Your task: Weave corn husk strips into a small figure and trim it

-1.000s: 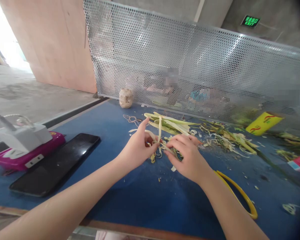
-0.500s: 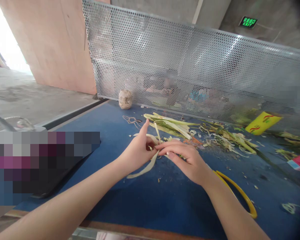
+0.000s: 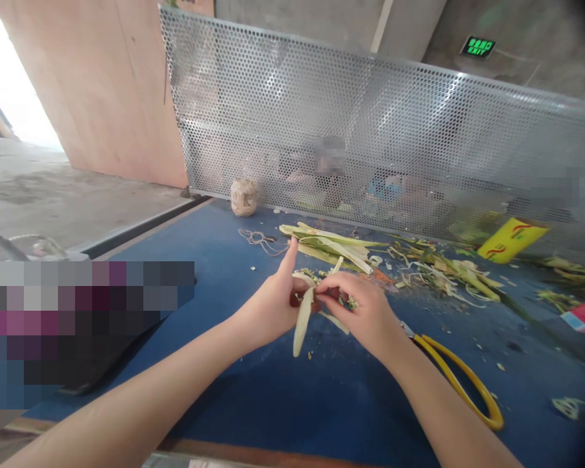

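Pale leaf strips (image 3: pixel 301 330), which look like husk, are held between my two hands above the blue table. My left hand (image 3: pixel 273 309) pinches them with its fingers, its thumb pointing up. My right hand (image 3: pixel 361 312) has thumb and fingertips closed on the strips where they cross. One broad end hangs down toward me, and a short end sticks up beside the right fingers. Just beyond my hands lies a bundle of green and pale leaf strips (image 3: pixel 329 244). Scissors with yellow handles (image 3: pixel 458 377) lie beside my right forearm, partly covered by it.
A ball of twine (image 3: pixel 244 197) stands at the back beside a perforated metal screen (image 3: pixel 283 97). Leaf scraps (image 3: pixel 439 273) and a yellow packet (image 3: pixel 513 240) lie along the back right. Thin cord (image 3: pixel 260 239) is behind my left hand. A blurred dark object (image 3: pixel 107 351) lies left.
The strip's broad end has swung from lower left to hanging straight down. My right hand has turned, its fingertips now pinching the strips from the right. The scissors show slightly more.
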Tool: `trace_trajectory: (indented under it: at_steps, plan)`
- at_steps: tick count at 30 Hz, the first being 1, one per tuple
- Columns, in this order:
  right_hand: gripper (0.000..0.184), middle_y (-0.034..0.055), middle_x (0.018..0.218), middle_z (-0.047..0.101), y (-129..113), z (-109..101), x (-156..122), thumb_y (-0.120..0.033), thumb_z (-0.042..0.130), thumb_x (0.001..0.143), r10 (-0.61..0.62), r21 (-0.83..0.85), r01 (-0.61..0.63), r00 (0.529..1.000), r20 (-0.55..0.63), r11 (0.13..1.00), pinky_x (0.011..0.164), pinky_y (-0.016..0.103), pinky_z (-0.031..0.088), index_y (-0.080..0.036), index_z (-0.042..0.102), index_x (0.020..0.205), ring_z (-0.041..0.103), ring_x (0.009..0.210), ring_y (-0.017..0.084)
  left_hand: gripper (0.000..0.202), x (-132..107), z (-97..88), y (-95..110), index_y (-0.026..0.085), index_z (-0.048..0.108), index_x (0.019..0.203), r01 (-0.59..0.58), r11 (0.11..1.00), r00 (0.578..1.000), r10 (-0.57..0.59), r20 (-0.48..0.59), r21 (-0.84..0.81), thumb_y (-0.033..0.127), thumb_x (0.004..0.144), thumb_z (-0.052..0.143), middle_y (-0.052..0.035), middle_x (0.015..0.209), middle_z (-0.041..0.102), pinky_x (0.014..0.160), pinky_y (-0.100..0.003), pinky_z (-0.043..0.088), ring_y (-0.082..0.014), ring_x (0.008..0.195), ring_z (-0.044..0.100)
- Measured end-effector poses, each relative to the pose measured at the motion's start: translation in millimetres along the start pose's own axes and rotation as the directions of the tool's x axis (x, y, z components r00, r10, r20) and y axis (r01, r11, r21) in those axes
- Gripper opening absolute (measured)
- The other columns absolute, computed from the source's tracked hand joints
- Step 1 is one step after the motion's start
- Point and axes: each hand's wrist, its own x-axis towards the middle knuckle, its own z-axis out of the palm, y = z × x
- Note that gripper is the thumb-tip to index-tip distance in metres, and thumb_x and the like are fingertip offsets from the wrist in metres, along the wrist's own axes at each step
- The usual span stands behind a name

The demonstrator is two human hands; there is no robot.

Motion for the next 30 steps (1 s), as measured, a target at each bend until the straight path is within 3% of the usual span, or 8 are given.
trace_trajectory:
  at_steps: [7,10,13,16,23,27,30]
  plan:
    - [0.024,-0.0029,0.065,0.064,-5,1,2,-0.025,0.058,0.076,0.284,0.194,-0.285,0.958,0.032,0.939,0.052,0.026,0.041,-0.023,0.046,0.097,0.053,0.051,0.013,0.097,-2,1.7,-4,0.009,-0.026,0.133,-0.093,0.967,0.996,0.091,0.019,0.239,0.016,0.076,0.051,-0.0014,0.068,0.062,0.057,-0.024,0.043,-0.0127,0.057,0.054]
    - [0.032,-0.0034,0.062,0.063,-4,-1,3,-0.027,0.062,0.072,0.348,0.246,-0.368,0.93,0.121,0.897,0.051,0.026,0.04,-0.022,0.051,0.101,0.05,0.049,0.012,0.097,-3,2.8,-4,0.008,-0.03,0.131,-0.142,0.95,0.989,0.128,0.069,0.279,0.015,0.077,0.049,-0.0037,0.07,0.063,0.056,-0.024,0.042,-0.0144,0.058,0.055]
    - [0.025,-0.0025,0.061,0.063,-2,-3,3,-0.026,0.066,0.069,0.374,0.275,-0.433,0.895,0.244,0.858,0.051,0.025,0.04,-0.021,0.06,0.093,0.05,0.05,0.011,0.089,-4,4.0,-4,0.012,-0.022,0.136,-0.161,0.927,0.986,0.134,0.102,0.338,0.015,0.079,0.046,-0.0054,0.074,0.064,0.057,-0.026,0.043,-0.0166,0.062,0.058]
    - [0.019,-0.0014,0.064,0.061,0,-3,3,-0.025,0.067,0.067,0.379,0.32,-0.437,0.897,0.229,0.841,0.052,0.025,0.041,-0.02,0.063,0.085,0.053,0.056,0.012,0.087,-5,3.6,-3,0.012,-0.02,0.136,-0.147,0.936,0.988,0.121,0.1,0.321,0.017,0.079,0.046,-0.0059,0.074,0.064,0.059,-0.027,0.044,-0.0173,0.062,0.058]
    - [0.021,-0.0023,0.064,0.056,1,1,3,-0.032,0.07,0.063,0.418,0.517,-0.421,0.899,0.13,0.745,0.055,0.025,0.044,-0.02,0.055,0.071,0.054,0.061,0.013,0.096,-5,2.0,4,0.01,-0.022,0.135,-0.079,0.981,0.996,0.071,0.048,0.176,0.019,0.077,0.053,-0.005,0.072,0.064,0.059,-0.028,0.045,-0.0174,0.06,0.057]
    - [0.02,-0.0014,0.065,0.058,1,1,4,-0.032,0.068,0.065,0.428,0.587,-0.401,0.898,0.1,0.704,0.057,0.026,0.044,-0.02,0.054,0.072,0.055,0.062,0.013,0.1,-5,3.6,5,0.01,-0.028,0.133,-0.099,0.99,0.995,0.096,0.027,0.096,0.013,0.075,0.054,-0.0057,0.076,0.066,0.064,-0.028,0.046,-0.0165,0.066,0.06]
    - [0.026,-0.0012,0.07,0.06,1,2,5,-0.03,0.067,0.066,0.471,0.671,-0.412,0.876,0.104,0.617,0.057,0.025,0.045,-0.02,0.055,0.087,0.056,0.063,0.013,0.101,-4,4.7,7,0.012,-0.03,0.132,-0.087,0.996,0.996,0.087,0.005,0.011,0.012,0.076,0.054,-0.0059,0.081,0.067,0.07,-0.031,0.047,-0.0164,0.072,0.062]
